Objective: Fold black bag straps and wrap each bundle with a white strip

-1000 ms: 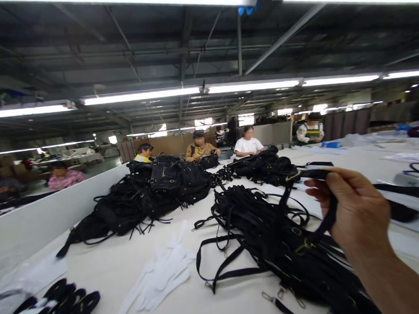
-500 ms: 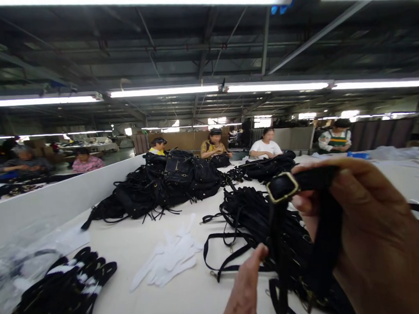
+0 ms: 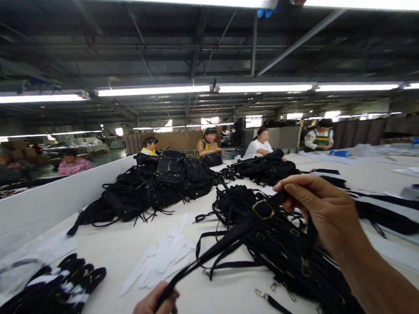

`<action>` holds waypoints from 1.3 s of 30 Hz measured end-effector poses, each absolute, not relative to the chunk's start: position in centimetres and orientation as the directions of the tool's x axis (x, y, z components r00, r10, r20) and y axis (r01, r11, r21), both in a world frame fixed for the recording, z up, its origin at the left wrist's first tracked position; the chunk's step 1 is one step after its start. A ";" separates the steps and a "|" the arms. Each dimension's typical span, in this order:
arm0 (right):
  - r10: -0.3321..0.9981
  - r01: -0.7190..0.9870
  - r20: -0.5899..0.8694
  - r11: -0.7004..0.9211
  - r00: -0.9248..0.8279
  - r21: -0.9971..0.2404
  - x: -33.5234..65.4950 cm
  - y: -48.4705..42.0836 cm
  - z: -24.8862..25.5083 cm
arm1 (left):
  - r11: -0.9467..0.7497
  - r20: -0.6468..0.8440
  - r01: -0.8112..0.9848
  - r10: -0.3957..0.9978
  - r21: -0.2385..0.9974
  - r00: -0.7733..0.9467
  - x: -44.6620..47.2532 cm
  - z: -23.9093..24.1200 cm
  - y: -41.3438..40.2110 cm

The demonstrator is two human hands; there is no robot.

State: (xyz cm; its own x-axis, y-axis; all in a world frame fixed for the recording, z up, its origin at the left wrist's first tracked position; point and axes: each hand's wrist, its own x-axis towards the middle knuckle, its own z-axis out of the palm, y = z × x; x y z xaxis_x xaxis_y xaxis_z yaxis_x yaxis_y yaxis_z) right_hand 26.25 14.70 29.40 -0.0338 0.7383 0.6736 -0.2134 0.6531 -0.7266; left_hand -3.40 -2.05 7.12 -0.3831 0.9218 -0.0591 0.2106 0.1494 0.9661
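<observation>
A black strap (image 3: 221, 240) runs slantwise between my two hands, pulled fairly straight. My right hand (image 3: 321, 207) pinches it beside a gold-coloured square buckle (image 3: 263, 210), and more of the strap hangs below that hand. At the lower end my left hand (image 3: 156, 306) is closed around the strap, near the bottom edge of the view. Beneath and behind lies a heap of black straps (image 3: 247, 206) with gold buckles and metal clips. One loose strap end with a snap hook (image 3: 261, 293) rests on the table below.
White paper strips (image 3: 162, 258) lie left of the strap heap. A bundle of black straps with white bands (image 3: 44, 301) sits at lower left. Black bags (image 3: 175, 177) are piled farther back, beside a low white partition (image 3: 101, 179). Several people work beyond the table.
My left hand has moved left and down and now grips the strap, where before its fingers were apart. The strap has gone from hanging to stretched. My right hand has moved left, away from me.
</observation>
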 end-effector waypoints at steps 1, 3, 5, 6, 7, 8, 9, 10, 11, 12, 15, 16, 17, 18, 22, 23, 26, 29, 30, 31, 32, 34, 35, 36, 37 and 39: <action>0.764 -0.163 0.637 0.619 -0.103 -0.768 26.4 15.6 28.4 | 0.215 -0.059 0.306 0.893 0.928 -0.447 -5.1 6.6 -2.8; 0.808 -0.094 0.558 0.551 -0.189 -0.829 26.6 17.2 26.4 | 0.311 -0.046 0.450 0.859 0.837 -0.510 -8.0 6.1 -4.3; 0.842 -0.059 0.487 0.488 -0.232 -0.871 26.7 18.8 24.6 | 0.356 -0.044 0.529 0.857 0.770 -0.513 -10.2 6.2 -5.9; 0.856 -0.048 0.459 0.462 -0.238 -0.886 26.8 19.7 23.8 | 0.367 -0.061 0.543 0.864 0.756 -0.499 -11.0 6.3 -6.7; 0.870 -0.039 0.433 0.437 -0.238 -0.899 27.0 20.5 23.1 | 0.375 -0.094 0.541 0.874 0.753 -0.477 -11.7 6.5 -7.4; 0.882 -0.033 0.410 0.414 -0.234 -0.910 27.2 21.3 22.4 | 0.381 -0.133 0.532 0.886 0.757 -0.445 -12.1 6.7 -8.1; 0.893 -0.029 0.389 0.393 -0.225 -0.919 27.5 22.1 21.7 | 0.384 -0.173 0.520 0.896 0.763 -0.408 -12.3 6.8 -8.8; 0.904 -0.028 0.372 0.374 -0.212 -0.927 27.8 22.9 21.0 | 0.389 -0.210 0.507 0.903 0.769 -0.374 -12.5 6.8 -9.3; 0.914 -0.029 0.353 0.355 -0.199 -0.935 28.1 23.5 20.2 | 0.393 -0.240 0.495 0.907 0.775 -0.345 -12.5 6.7 -9.7; 0.925 -0.030 0.329 0.330 -0.189 -0.944 28.3 24.1 19.2 | 0.401 -0.263 0.481 0.907 0.780 -0.330 -12.4 6.5 -10.1; 0.963 0.013 0.179 0.185 -0.202 -0.983 28.5 24.9 14.8 | 0.467 -0.339 0.390 0.871 0.794 -0.355 -11.9 5.2 -10.3; 0.968 0.057 0.101 0.117 -0.228 -0.992 28.3 24.8 12.9 | 0.495 -0.364 0.362 0.854 0.790 -0.372 -11.7 4.7 -10.2; 0.965 0.119 0.016 0.049 -0.262 -0.992 28.0 24.6 10.9 | 0.519 -0.380 0.357 0.838 0.777 -0.391 -11.6 4.1 -10.1; 0.950 0.201 -0.076 -0.015 -0.302 -0.980 27.7 24.2 8.7 | 0.541 -0.383 0.389 0.826 0.746 -0.414 -11.4 3.6 -10.1; 0.853 0.580 -0.301 0.003 -0.426 -0.815 27.1 22.6 1.3 | 0.564 -0.256 0.726 0.826 0.393 -0.503 -11.4 2.0 -10.1; 0.840 0.644 -0.292 0.087 -0.458 -0.760 27.2 22.5 0.1 | 0.558 -0.234 0.777 0.829 0.292 -0.508 -11.4 1.8 -10.1; 0.809 0.707 -0.143 0.396 -0.571 -0.586 27.8 22.4 -1.4 | 0.548 -0.223 0.823 0.829 0.145 -0.513 -11.7 1.5 -10.4; 0.775 0.713 -0.048 0.552 -0.630 -0.433 28.2 22.4 -1.4 | 0.546 -0.195 0.833 0.830 0.089 -0.523 -11.8 1.4 -10.6; 0.772 0.721 -0.045 0.568 -0.634 -0.397 28.3 22.4 -1.5 | 0.540 -0.186 0.838 0.834 0.078 -0.520 -11.7 1.4 -10.6; 0.773 0.731 -0.047 0.576 -0.633 -0.366 28.3 22.2 -1.6 | 0.532 -0.183 0.844 0.839 0.071 -0.513 -11.7 1.5 -10.6; 0.777 0.741 -0.044 0.579 -0.628 -0.340 28.3 22.1 -1.7 | 0.526 -0.182 0.848 0.842 0.067 -0.508 -11.6 1.5 -10.6; 0.785 0.750 -0.013 0.586 -0.620 -0.307 28.3 21.7 -1.9 | 0.516 -0.184 0.853 0.848 0.073 -0.497 -11.4 1.4 -10.7; 0.789 0.751 0.009 0.588 -0.615 -0.301 28.4 21.5 -1.9 | 0.517 -0.181 0.853 0.848 0.077 -0.498 -11.4 1.2 -10.8; 0.794 0.752 0.029 0.587 -0.608 -0.299 28.6 21.3 -1.7 | 0.519 -0.176 0.851 0.848 0.079 -0.501 -11.4 1.0 -10.9; 0.801 0.758 0.046 0.581 -0.596 -0.298 28.9 21.0 -1.5 | 0.522 -0.171 0.850 0.847 0.079 -0.504 -11.5 0.7 -11.1; 0.822 0.776 0.067 0.559 -0.566 -0.291 29.6 20.4 -0.7 | 0.526 -0.171 0.847 0.844 0.081 -0.508 -11.8 -0.1 -11.5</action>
